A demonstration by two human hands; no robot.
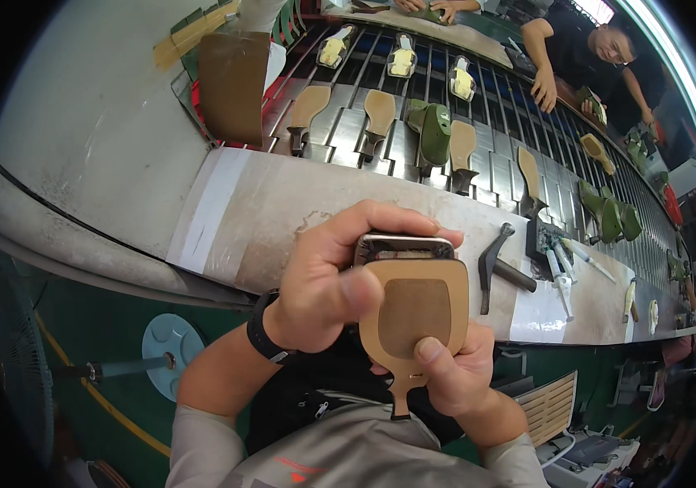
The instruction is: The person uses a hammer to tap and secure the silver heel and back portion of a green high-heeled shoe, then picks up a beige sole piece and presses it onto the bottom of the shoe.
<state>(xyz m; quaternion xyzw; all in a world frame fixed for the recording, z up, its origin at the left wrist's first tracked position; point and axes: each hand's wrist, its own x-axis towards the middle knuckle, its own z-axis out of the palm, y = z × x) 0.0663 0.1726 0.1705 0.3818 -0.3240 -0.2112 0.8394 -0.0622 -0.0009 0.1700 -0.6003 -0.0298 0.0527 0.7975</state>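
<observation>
Head view: both hands, left and right, clamp a tan sole above the tabletop, hammer nearby.

Two hands, the left hand and the right hand, share one tan insole board. Beyond it, on the conveyor: about five more tan boards, three yellow-lined shoe pieces farthest back, and three green shoe uppers. To its right on the counter: one hammer.
</observation>
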